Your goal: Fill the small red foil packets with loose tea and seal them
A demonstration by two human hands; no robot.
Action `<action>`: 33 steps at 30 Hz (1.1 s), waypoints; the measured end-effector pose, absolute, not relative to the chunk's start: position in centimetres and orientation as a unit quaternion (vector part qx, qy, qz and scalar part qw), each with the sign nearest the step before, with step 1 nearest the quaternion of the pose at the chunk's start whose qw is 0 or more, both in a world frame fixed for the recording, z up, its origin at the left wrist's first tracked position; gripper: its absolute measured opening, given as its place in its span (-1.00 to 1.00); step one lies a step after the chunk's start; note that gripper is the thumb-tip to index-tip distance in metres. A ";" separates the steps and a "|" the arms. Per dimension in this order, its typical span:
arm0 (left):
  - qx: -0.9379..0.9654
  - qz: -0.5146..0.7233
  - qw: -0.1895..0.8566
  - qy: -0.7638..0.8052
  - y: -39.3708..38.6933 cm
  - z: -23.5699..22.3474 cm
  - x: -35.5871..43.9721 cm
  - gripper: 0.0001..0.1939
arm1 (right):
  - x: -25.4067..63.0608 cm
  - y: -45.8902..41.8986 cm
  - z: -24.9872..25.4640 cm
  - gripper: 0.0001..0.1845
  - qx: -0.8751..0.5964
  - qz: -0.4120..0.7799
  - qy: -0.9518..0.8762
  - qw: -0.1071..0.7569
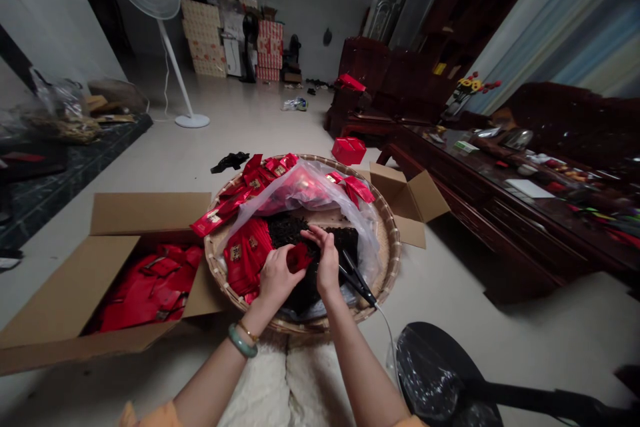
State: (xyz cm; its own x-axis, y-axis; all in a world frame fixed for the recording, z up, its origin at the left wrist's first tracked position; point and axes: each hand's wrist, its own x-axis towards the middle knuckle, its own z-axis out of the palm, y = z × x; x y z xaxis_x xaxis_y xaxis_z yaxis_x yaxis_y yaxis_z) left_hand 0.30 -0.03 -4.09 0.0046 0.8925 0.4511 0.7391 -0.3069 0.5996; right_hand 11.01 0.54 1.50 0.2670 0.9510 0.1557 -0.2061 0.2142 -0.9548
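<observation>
A red foil packet [299, 257] is pinched in my left hand [278, 275], its mouth turned toward my other hand. My right hand [326, 261] is held beside the packet's mouth, fingers stretched out and slightly curved; its palm side is hidden. Beneath both hands lies a heap of dark, dried leaves [287, 230], which look like tea, in a round woven basket [395, 250]. Flat red packets [245, 253] fan out left of my left hand. A black hand-held sealer with a white cord [361, 283] rests to the right of my right hand. Clear plastic sheeting [363, 233] arches over the leaves.
An opened carton [115, 213] full of red packets stands at the left, and another carton [413, 203] at the right. A white fan [193, 120] stands farther back. Dark wooden furniture [450, 180] lines the right side. A black round base [425, 347] lies at the lower right.
</observation>
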 end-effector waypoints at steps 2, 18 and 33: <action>0.704 0.399 0.098 0.579 -0.1 -4.2 0.3 -0.54 | 11.0 0.6 1.6 -0.44 -0.443 0.429 -0.428 0.661; 0.679 0.438 0.134 0.573 0.0 -4.7 -0.2 -0.54 | 13.5 0.3 1.7 -0.59 -0.457 0.399 -0.473 0.639; 0.692 0.426 0.113 0.571 -0.5 -4.3 -0.2 -0.57 | 13.4 -0.6 1.3 -0.82 -0.547 0.303 -0.565 0.538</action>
State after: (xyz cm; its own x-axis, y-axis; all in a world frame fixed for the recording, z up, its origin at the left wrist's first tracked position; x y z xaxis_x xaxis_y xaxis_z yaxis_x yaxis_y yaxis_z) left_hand -0.17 -0.50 -4.35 -0.0159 0.8872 0.4610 0.6943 -0.3220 0.6436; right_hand 13.45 -0.57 1.27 0.1783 0.9442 0.2769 0.2927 0.2178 -0.9311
